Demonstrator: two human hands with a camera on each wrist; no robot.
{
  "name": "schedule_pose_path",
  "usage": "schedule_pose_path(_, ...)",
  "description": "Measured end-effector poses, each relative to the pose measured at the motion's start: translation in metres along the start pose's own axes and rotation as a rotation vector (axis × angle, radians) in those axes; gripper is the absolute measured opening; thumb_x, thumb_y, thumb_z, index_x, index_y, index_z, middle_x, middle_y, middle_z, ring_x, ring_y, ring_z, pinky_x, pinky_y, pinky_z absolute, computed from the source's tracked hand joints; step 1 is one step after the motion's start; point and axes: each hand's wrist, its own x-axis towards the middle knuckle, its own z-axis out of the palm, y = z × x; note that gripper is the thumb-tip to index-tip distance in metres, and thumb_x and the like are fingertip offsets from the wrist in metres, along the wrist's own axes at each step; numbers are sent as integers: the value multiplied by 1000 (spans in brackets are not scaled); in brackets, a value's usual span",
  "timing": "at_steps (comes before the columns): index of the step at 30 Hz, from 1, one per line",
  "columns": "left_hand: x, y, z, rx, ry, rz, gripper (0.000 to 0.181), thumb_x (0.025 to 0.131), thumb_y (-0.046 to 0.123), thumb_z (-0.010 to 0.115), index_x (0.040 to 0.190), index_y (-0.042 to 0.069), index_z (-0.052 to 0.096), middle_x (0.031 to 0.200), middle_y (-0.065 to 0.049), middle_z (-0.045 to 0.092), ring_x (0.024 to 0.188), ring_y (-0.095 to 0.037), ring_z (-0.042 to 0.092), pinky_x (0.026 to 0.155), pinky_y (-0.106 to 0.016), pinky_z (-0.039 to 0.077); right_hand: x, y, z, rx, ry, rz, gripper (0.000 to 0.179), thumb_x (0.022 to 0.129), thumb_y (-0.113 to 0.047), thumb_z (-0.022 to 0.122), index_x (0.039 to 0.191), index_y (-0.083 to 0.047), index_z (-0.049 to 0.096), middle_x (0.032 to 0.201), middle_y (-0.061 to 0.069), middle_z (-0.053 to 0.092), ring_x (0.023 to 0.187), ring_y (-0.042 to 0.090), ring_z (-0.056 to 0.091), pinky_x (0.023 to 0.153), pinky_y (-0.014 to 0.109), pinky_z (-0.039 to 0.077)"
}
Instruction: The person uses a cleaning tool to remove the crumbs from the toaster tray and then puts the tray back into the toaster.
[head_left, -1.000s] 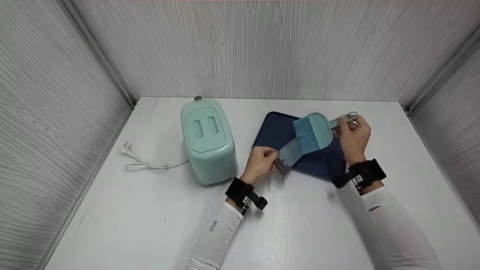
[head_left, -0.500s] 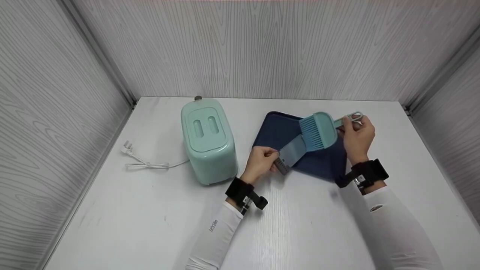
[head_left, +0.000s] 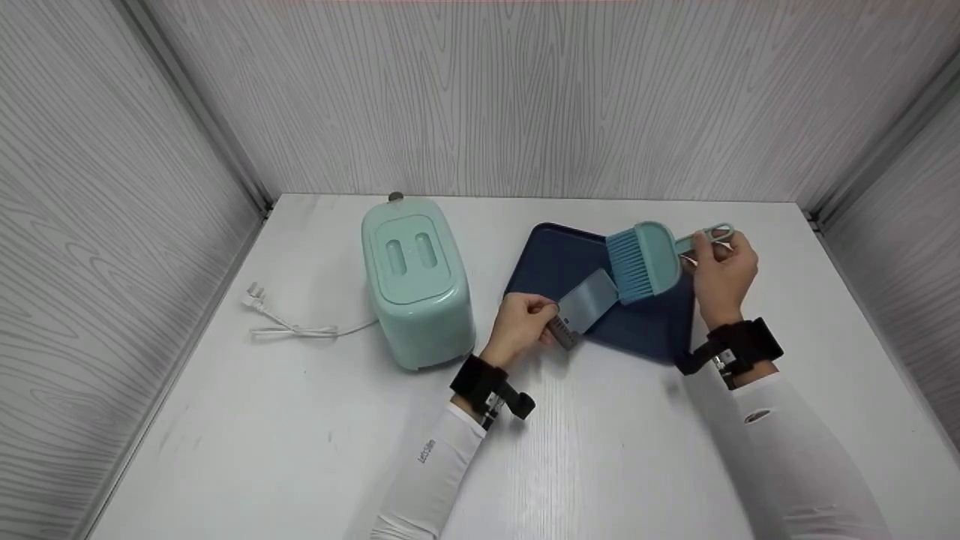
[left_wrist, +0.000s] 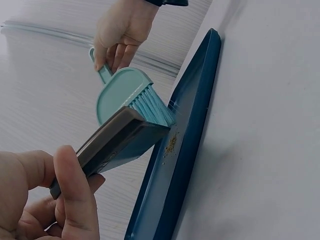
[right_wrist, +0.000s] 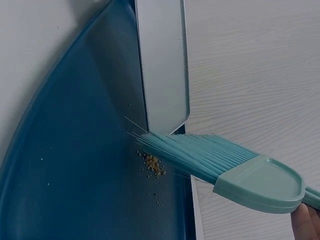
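My left hand [head_left: 519, 324] pinches a crumb tray [head_left: 587, 301] by its dark end, with thumb and fingers. The tray is flat, grey and tilted, its far end over a dark blue serving tray [head_left: 637, 341]. By its looped handle my right hand [head_left: 724, 277] grips a mint-green brush [head_left: 660, 259] with blue-green bristles. In the right wrist view the bristles [right_wrist: 195, 152] touch or nearly touch the crumb tray's end. Yellow-brown crumbs [right_wrist: 152, 164] lie in a small heap on the blue tray, just under the bristles.
A mint-green toaster [head_left: 416, 285] with a lid on top stands left of my left hand. Its white cord [head_left: 300, 330], bundled and ending in a plug, lies on the white table [head_left: 247, 435] at the left. Wood-grain panels [head_left: 480, 97] enclose the back and sides.
My right hand has drawn the brush to the right, so the bristles have slid along the crumb tray to its far end. The left hand and crumb tray have stayed in place.
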Motion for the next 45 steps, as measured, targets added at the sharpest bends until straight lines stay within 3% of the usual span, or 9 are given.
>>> schedule_pose_path(6,0,1,0,-23,4,-11,22,101,2,61,111,-11,76,67,4,62,47,-3,57,48,-17,53,1,-4,-2,-16,20,-17,9,101,-9,69,97,-6,61,82,-3,77,75,5,78,66,20,65)
schedule_pose_path(16,0,1,1,-26,5,-5,22,100,2,61,109,-11,76,67,4,63,46,-3,57,49,-20,55,-1,-15,5,152,1,-29,9,101,-6,68,97,-5,60,81,4,77,74,10,80,66,21,66)
schedule_pose_path(21,0,-1,2,-35,7,-3,22,100,1,61,111,-11,76,69,2,64,45,-4,57,48,-17,53,-6,-21,14,165,-11,-48,9,101,-8,68,98,-4,61,82,4,78,75,11,80,67,22,66)
schedule_pose_path(28,-1,-1,2,-14,2,-4,22,100,2,63,111,-10,76,69,2,65,46,-3,57,49,-21,56,-17,-23,25,222,-62,-58,6,101,-7,69,98,-6,64,81,5,79,71,12,79,63,23,66)
schedule_pose_path(35,0,-2,1,-4,4,1,21,100,3,63,110,-10,77,69,1,65,46,-4,58,54,-32,63,-25,-24,37,270,-100,-5,7,101,-8,70,99,-4,65,80,4,80,70,12,80,65,24,67)
schedule_pose_path(45,1,-2,0,-6,7,3,22,101,3,61,110,-11,76,66,4,63,46,-3,57,48,-18,53,-28,-21,45,264,-122,18,9,102,-9,69,101,-2,64,79,3,80,71,12,80,66,24,67)
